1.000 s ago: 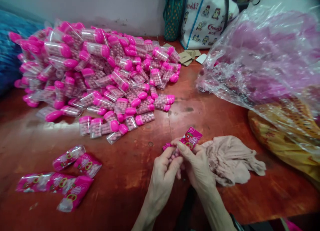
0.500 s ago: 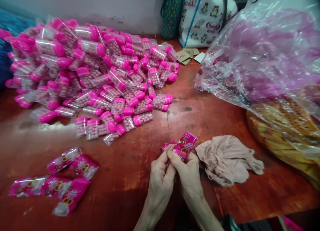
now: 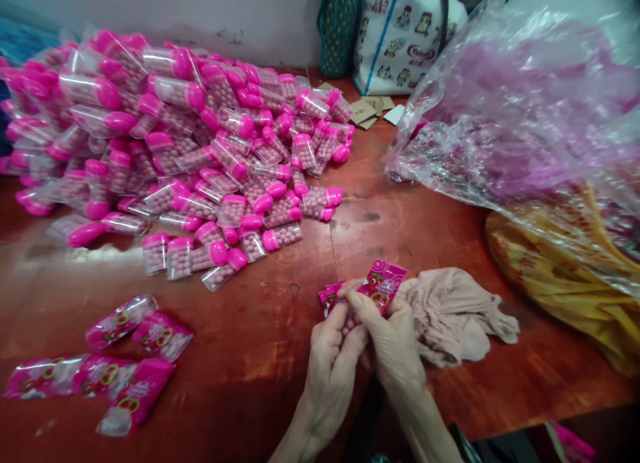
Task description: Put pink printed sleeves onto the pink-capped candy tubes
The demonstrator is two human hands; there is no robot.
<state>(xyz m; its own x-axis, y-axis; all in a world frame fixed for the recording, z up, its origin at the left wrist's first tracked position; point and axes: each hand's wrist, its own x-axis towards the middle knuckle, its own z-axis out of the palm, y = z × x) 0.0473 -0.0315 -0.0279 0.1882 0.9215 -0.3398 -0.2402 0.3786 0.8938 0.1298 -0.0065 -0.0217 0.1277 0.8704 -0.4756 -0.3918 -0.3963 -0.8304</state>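
My left hand (image 3: 330,363) is closed around a small clear bottle of pink candy balls (image 3: 350,324), mostly hidden by the fingers. Pinched between thumb and fingers of my right hand (image 3: 393,343) is a pink printed wrapper sleeve (image 3: 384,283) with a cartoon figure on it. Both hands meet low over the table, fingertips close together. Just beyond the left fingers another pink printed wrapper (image 3: 329,297) shows in part; whether it is held or lies on the table I cannot tell. Several wrapped candy bottles (image 3: 131,396) lie at the left front.
A large heap of pink-capped candy bottles (image 3: 200,149) covers the back left of the reddish table (image 3: 240,369). Right of my hands lies a crumpled beige cloth (image 3: 457,316). Clear plastic bagging (image 3: 500,129), a yellow bag (image 3: 545,269) and a white printed bag (image 3: 400,43) occupy the right and back.
The wrapper sleeve has tilted further right, and more of the candy balls shows between my fingers. Both hands have shifted slightly right in view as the whole scene slid a little left.
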